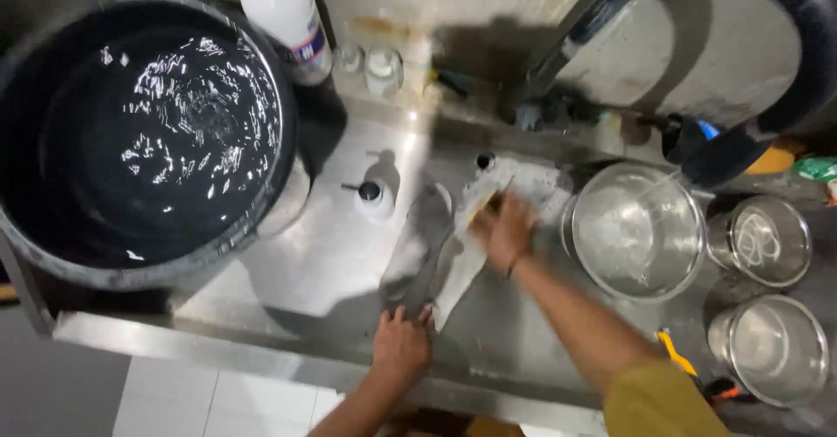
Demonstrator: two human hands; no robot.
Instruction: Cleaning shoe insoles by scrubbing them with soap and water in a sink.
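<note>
Head view, looking down on a wet stainless steel desk [331, 254].

Object in hand: a long white cutting board [453, 254], lying flat on the desk near its middle, running from the front edge toward the back wall. Surface is wet and soapy; the left part reads grey, in shadow, the right part bright white with foam toward the far end.

Left hand [401, 343]: fingers spread flat, pressing on the near end of the board. Grip is apart, not clamped on anything.

Right hand [504, 228]: over the far part of the board, fingers closed on a small yellowish scrubber [485, 206] that touches the board. The hand is motion-blurred.

Surroundings: large black tub [139, 132] full of rippling water on the left. Small pump bottle [375, 197] just left of the board. White plastic bottle [283, 14] at the back. To the right, one large steel bowl [641, 228] and two smaller steel bowls [767, 293]. Black hose [767, 62] curves overhead at upper right.
</note>
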